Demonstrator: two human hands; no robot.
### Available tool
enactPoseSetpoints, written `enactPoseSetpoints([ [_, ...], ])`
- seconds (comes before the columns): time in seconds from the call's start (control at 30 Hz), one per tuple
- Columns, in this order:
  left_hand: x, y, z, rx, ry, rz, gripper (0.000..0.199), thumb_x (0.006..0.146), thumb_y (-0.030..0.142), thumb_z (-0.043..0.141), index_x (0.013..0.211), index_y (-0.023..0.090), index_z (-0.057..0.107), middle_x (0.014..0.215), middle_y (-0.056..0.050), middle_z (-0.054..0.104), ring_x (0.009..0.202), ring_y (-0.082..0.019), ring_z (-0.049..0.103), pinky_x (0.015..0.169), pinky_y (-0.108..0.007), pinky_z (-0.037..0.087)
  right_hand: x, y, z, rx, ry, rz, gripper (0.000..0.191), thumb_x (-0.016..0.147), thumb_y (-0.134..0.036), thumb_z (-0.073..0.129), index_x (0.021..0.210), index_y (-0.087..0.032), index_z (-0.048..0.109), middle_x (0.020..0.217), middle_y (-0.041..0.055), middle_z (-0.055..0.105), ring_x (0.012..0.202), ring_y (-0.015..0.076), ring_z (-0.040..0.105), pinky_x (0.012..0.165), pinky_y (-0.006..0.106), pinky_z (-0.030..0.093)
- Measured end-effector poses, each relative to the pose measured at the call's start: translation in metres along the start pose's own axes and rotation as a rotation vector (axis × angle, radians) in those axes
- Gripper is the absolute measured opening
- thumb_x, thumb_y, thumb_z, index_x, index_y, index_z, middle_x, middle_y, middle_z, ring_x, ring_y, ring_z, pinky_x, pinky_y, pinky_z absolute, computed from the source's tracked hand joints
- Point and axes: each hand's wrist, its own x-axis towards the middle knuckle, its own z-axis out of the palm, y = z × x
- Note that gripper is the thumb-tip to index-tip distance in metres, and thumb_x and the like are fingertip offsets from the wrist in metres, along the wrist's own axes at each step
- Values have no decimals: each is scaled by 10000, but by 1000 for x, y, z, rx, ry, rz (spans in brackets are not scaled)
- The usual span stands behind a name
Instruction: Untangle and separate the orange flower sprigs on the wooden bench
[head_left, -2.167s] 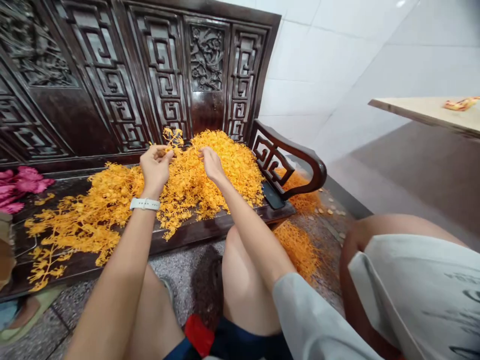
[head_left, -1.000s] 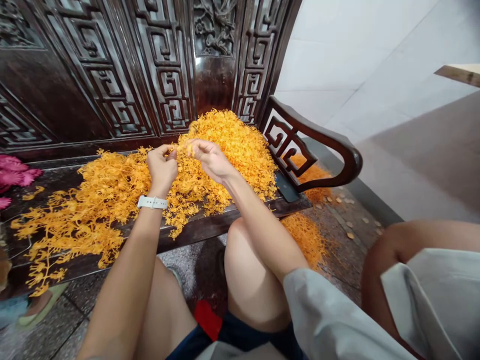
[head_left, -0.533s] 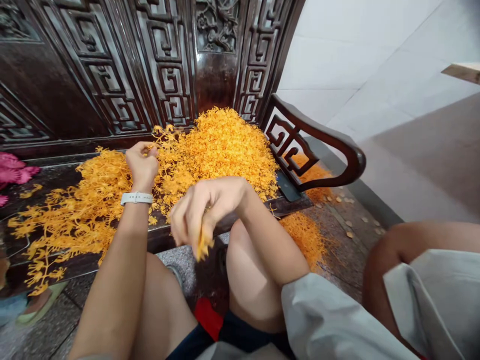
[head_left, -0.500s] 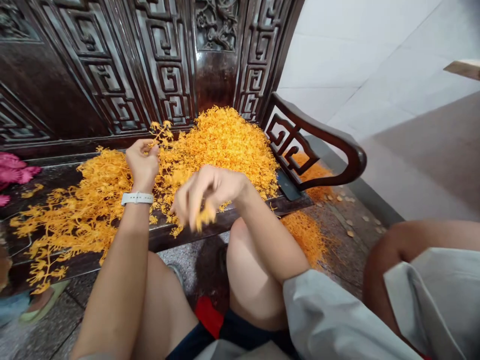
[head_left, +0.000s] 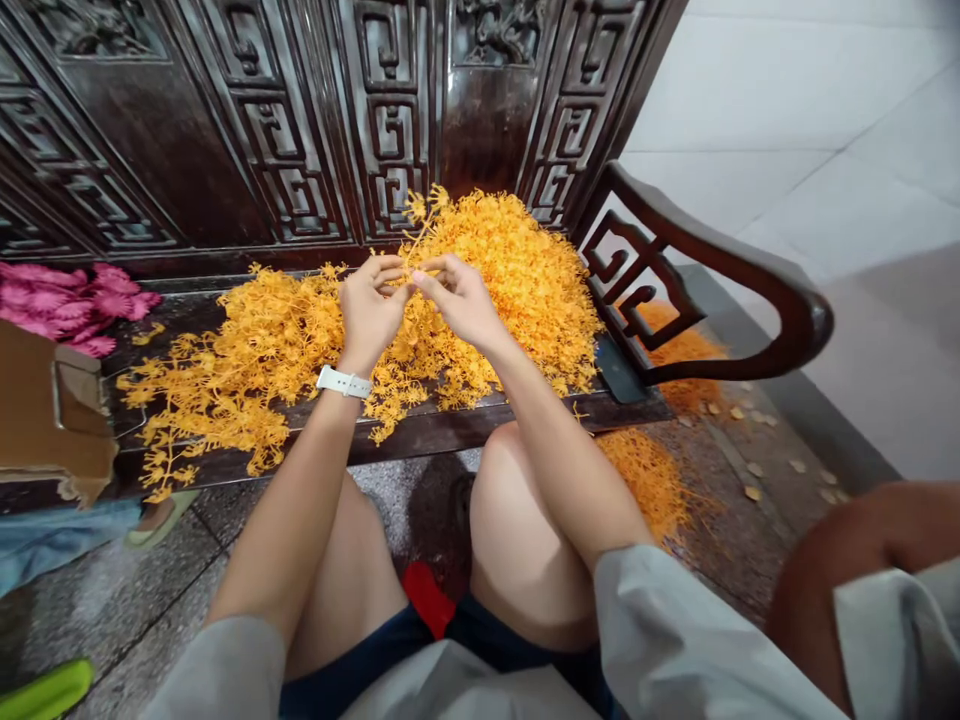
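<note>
My left hand (head_left: pixel 373 308), with a white watch band on its wrist, pinches the lower end of a yellow plastic flower sprig (head_left: pixel 424 222) whose tips point up toward the bench back. My right hand (head_left: pixel 466 300) meets it there, thumb and fingertips pressed together at the same stem. The exact grip point is partly hidden by the fingers. Behind and around both hands lies a big heap of small yellow plastic flowers (head_left: pixel 517 270) on the dark wooden bench. More branched yellow sprigs (head_left: pixel 262 330) are piled to the left of my left hand.
Pink artificial flowers (head_left: pixel 71 300) and a cardboard box (head_left: pixel 49 410) sit at the left. A phone (head_left: pixel 619 370) lies by the carved armrest (head_left: pixel 720 270). Orange stems (head_left: pixel 649 480) are heaped on the floor. Another person's knee (head_left: pixel 862 550) is close on the right.
My right hand has moved up and away from the bench's front edge to join my left hand at the sprig. The yellow pieces it held no longer show. The view has shifted left.
</note>
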Motion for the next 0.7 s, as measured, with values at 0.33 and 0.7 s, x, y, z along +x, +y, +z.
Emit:
enactPoseSetpoints([
  [0.33, -4, 4, -1, -118, -88, -166, 138, 965, 271, 731, 864, 179, 750, 790, -45, 727, 670, -142, 656, 610, -265, 526, 9, 20, 3, -166, -60, -119, 143, 963, -244, 712, 890, -206, 596, 749, -19, 532, 700, 125, 459, 669, 294, 379],
  [0.7, 3, 2, -2, -401, 124, -361, 272, 830, 83, 690, 572, 169, 687, 621, -9, 613, 549, -84, 486, 529, -212, 395, -3, -19, 19, -468, -235, -320, 188, 856, -30, 601, 788, -189, 525, 810, 13, 575, 838, 163, 523, 790, 315, 412],
])
